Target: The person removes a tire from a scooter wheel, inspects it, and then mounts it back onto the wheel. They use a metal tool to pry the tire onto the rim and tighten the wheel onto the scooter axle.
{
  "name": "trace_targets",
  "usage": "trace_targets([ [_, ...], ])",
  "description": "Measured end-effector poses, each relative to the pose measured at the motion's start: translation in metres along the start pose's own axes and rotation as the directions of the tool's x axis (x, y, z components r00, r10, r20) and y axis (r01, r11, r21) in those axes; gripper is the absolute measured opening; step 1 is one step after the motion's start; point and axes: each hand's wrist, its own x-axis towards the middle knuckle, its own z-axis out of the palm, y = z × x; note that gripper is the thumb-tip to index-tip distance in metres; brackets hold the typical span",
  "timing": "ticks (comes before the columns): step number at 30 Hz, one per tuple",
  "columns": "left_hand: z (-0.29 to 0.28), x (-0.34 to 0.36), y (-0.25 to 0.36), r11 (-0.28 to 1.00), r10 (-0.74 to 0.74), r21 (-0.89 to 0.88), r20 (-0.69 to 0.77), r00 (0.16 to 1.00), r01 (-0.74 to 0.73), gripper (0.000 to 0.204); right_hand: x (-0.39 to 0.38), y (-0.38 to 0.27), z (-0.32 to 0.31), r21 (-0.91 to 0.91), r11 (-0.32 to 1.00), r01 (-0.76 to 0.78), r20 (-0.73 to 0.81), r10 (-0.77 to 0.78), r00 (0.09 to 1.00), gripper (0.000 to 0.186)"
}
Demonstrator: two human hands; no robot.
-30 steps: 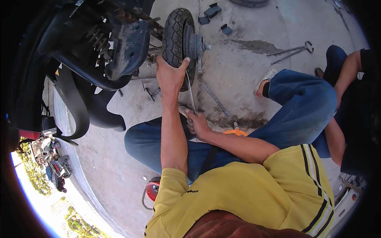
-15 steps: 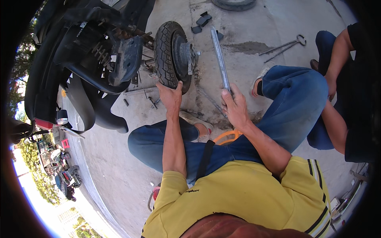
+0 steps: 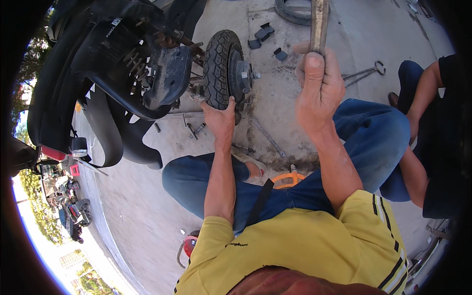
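My left hand (image 3: 221,120) grips the lower edge of a black treaded tyre (image 3: 216,69), thumb on one side and fingers on the other. The tyre sits on a wheel whose grey hub (image 3: 242,78) has an axle end sticking out to the right. In my right hand (image 3: 319,91) a long steel bar (image 3: 319,24) is held upright, fist wrapped round its lower part; its top runs out of the picture. The bar is apart from the tyre, to its right.
A tipped motor scooter (image 3: 132,64) fills the left. On the concrete lie long-handled tongs (image 3: 366,73), a metal rod (image 3: 268,137), black blocks (image 3: 264,32), a loose tyre (image 3: 295,14) and an orange-handled tool (image 3: 290,179). Another person's arm (image 3: 424,98) is at the right.
My right hand has risen up and to the right with the steel bar, coming closer to the camera. The left hand keeps its grip on the tyre. The whole view has shifted slightly.
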Motion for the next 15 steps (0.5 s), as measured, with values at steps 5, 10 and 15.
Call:
trace_targets([
  [5,0.009,0.005,-0.005,0.979,0.111,-0.168,-0.031,0.993,-0.115,0.079,-0.051,0.102,0.051,-0.305,0.952,0.037,0.24,0.039,0.97,0.033],
  [10,0.01,0.005,-0.023,1.0,0.007,-0.03,0.004,1.0,-0.007,0.083,-0.074,0.095,0.034,-0.382,0.909,-0.166,0.292,0.289,0.912,0.039],
  [15,-0.006,0.019,0.0,0.996,-0.073,0.065,0.097,0.993,0.067,0.083,-0.012,-0.011,0.006,-0.241,0.969,0.054,0.268,0.013,0.963,0.035],
])
